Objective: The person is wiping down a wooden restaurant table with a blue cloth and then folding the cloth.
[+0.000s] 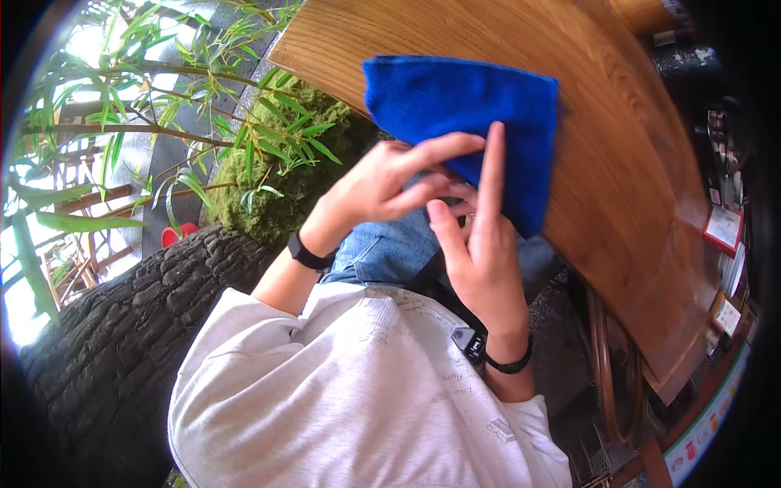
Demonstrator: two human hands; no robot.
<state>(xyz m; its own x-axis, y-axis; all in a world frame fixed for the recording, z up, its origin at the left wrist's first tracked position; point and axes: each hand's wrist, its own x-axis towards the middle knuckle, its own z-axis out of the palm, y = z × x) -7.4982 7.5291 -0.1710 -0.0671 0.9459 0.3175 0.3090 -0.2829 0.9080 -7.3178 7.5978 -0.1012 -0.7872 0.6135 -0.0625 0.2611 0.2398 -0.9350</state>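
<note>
A blue cloth (464, 91) lies on the near edge of a wooden table (616, 152), its lower part hanging past the edge towards my lap. My left hand (409, 174) is raised in front of the cloth, fingers spread and bent to the right. Close beside it, my right hand (488, 244) points its index finger upward with the thumb apart. The fingertips of both hands overlap in view; whether they touch I cannot tell. Nothing shows in either hand, though some curled fingers are hidden. Each wrist wears a black band.
Leafy branches (244, 131) and a mossy mound (274, 165) stand left of the table. A dark, bark-textured trunk (146, 317) runs along my left side. At the far right are a red-framed card (724, 229) and a curved wooden chair part (601, 366).
</note>
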